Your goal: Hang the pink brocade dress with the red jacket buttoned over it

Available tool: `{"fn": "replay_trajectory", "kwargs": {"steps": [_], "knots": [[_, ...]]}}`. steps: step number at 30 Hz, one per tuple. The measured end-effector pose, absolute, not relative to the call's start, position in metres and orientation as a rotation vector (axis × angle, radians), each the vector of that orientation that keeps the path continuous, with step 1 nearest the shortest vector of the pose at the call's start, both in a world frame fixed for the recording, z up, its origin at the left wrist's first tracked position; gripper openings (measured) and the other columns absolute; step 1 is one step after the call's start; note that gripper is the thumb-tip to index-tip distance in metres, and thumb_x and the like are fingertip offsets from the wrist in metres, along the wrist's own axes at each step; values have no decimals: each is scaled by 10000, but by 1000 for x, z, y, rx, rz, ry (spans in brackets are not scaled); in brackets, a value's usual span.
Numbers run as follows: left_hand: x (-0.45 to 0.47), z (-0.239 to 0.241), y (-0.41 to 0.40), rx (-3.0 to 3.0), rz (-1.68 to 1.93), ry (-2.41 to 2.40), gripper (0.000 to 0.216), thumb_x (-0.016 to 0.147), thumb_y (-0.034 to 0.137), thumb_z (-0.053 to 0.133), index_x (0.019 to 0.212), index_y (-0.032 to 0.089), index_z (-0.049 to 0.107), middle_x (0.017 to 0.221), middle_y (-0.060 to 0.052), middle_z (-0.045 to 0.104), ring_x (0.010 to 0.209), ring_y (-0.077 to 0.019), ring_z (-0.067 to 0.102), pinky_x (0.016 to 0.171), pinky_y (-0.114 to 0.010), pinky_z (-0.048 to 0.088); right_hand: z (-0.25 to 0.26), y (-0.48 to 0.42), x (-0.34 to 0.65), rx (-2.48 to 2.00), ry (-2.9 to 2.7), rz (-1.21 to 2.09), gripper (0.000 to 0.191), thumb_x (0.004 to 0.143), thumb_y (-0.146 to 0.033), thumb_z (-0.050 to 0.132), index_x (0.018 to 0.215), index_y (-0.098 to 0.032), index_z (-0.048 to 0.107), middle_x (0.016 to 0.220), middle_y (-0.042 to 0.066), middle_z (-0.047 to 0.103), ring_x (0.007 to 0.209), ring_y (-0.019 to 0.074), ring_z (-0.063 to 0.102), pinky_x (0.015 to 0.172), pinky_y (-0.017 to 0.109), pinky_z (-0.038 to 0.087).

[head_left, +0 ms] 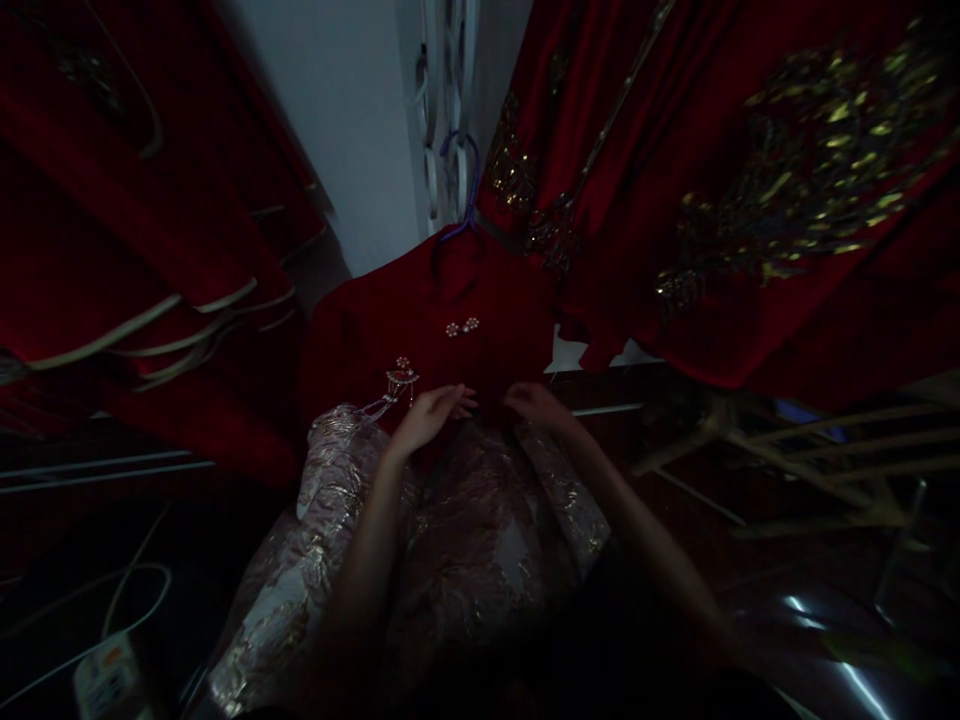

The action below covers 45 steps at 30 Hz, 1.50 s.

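A red top (495,290) with a stand-up collar hangs on a purple hanger (472,190). A beaded clasp (462,327) sits below its collar, and a jewelled tassel ornament (402,377) is on its left side. Shiny, patterned pale fabric (465,530) spreads below the red part. My left hand (441,408) is at the front of the top, fingers stretched out and slightly apart. Opposite it, my right hand (538,405) has loosely bent fingers, with nothing visible in them. Dim light hides whether either hand touches the cloth.
Red garments with gold sequins (840,170) hang at the right, and red cloth with pale edging (150,330) at the left. White metal bars (442,100) stand behind the hanger. A wooden rack (787,460) is at right; a white boxy object (112,680) with a cord lies lower left.
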<state>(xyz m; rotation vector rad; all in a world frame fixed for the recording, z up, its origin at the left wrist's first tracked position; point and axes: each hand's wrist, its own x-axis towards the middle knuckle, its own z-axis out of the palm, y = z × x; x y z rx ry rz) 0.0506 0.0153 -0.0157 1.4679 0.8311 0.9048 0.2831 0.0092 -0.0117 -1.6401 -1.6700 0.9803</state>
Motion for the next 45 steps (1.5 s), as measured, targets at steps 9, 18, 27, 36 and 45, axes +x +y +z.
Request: {"fn": "replay_trajectory", "kwargs": {"steps": [9, 18, 27, 36, 45], "knots": [[99, -23, -1, 1178, 1139, 714, 589, 871, 570, 486, 1348, 228, 434, 1430, -114, 469, 1279, -210, 494, 1044, -381, 424, 52, -5, 319, -1170, -1148, 1544, 163, 671, -311, 424, 765, -208, 509, 728, 16, 607, 614, 150, 547, 593, 289, 461], [90, -14, 2, 979, 1373, 898, 427, 766, 490, 657, 1046, 189, 540, 1172, -71, 648, 1019, -161, 641, 845, -259, 519, 71, -18, 318, -1313, -1395, 969, 224, 745, -404, 637, 809, -219, 528, 714, -20, 596, 584, 98, 539, 501, 215, 439], [83, 17, -19, 1447, 1372, 894, 369, 893, 508, 478, 934, 182, 646, 781, -16, 680, 698, -130, 622, 693, -246, 516, 92, -54, 266, -1170, -1673, 839, 307, 775, -395, 681, 1016, -238, 575, 985, 43, 619, 686, 114, 581, 522, 237, 498], [83, 71, -7, 1751, 1218, 815, 238, 836, 399, 613, 790, 173, 671, 698, -12, 677, 656, -124, 616, 639, -236, 485, 73, -45, 246, -1105, -1591, 764, 330, 853, -343, 593, 1173, -273, 554, 1041, 47, 619, 829, 153, 621, 600, 265, 533], [64, 54, 8, 1930, 1255, 1016, 183, 864, 312, 554, 894, 187, 684, 901, -40, 697, 834, -151, 643, 784, -274, 503, 63, -34, 247, -1115, -1431, 766, 206, 841, -364, 603, 985, -218, 608, 962, 45, 652, 783, 138, 629, 608, 254, 529]]}}
